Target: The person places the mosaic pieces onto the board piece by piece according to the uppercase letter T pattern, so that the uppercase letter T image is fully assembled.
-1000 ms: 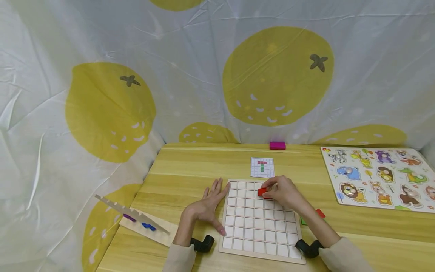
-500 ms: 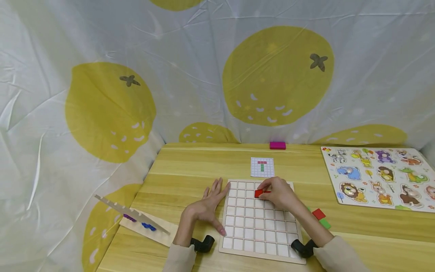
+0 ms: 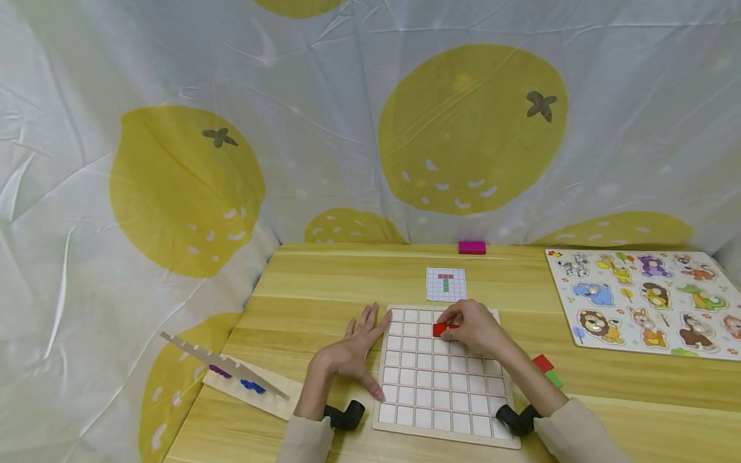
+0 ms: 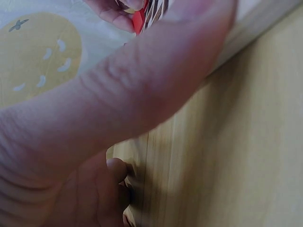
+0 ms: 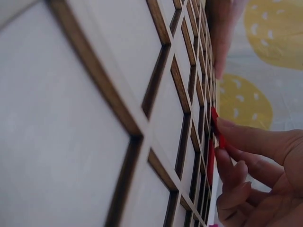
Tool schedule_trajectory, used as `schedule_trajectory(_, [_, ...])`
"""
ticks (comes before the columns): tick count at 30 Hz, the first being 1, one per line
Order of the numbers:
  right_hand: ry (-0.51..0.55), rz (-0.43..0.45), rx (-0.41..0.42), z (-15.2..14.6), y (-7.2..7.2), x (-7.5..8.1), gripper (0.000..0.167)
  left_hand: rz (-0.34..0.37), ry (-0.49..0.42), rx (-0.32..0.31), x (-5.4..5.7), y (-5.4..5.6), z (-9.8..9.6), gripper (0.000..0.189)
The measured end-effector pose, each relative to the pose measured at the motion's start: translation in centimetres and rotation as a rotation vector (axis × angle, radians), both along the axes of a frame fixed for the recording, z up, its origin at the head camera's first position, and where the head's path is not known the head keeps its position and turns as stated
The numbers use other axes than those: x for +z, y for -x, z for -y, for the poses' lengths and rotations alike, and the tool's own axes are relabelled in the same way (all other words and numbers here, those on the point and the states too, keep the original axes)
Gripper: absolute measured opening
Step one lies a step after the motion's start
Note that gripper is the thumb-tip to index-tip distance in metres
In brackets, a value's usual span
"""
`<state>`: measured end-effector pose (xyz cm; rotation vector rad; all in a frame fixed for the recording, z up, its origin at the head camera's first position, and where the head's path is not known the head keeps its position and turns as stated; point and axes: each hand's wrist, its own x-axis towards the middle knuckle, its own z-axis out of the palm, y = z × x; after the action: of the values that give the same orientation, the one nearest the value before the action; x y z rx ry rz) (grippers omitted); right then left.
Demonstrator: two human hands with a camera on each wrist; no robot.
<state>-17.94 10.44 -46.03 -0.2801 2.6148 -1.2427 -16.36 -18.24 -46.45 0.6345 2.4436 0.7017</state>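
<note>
A wooden board (image 3: pixel 422 379) marked into square cells lies before me. My right hand (image 3: pixel 477 328) is over its upper rows and pinches a small red square tile (image 3: pixel 439 330) between thumb and fingers. In the right wrist view, that tile (image 5: pixel 219 137) is tilted right at the cells, and another red tile (image 5: pixel 210 158) sits on the board beside it. My left hand (image 3: pixel 354 350) rests at the board's left edge with fingers spread; its thumb and forefinger reach the rim. The left wrist view is mostly filled by the left thumb (image 4: pixel 128 90).
A card (image 3: pixel 446 296) with a red and green T pattern lies behind the board. Red (image 3: pixel 543 363) and green (image 3: pixel 554 378) tiles lie to its right. An animal puzzle (image 3: pixel 642 302) is at far right, a magenta block (image 3: pixel 472 248) at the back, a slanted wooden stand (image 3: pixel 226 366) at left.
My right hand has shifted slightly left and nearer with the red tile, then nearly stopped. Its forearm uncovers more of the loose red and green tiles. The left hand stays put.
</note>
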Motion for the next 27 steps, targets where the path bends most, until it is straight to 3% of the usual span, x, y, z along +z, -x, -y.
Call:
schedule_trajectory(14, [-0.020,-0.066,0.035,-0.11,0.27,-0.23,0.019,0.002,0.000,0.002,0.10,-0.04,-0.01,0.151])
schedule_trajectory(27, [-0.008,-0.043,0.022,-0.11,0.17,-0.44,0.021,-0.007,0.006,-0.004,0.08,-0.02,-0.03,0.151])
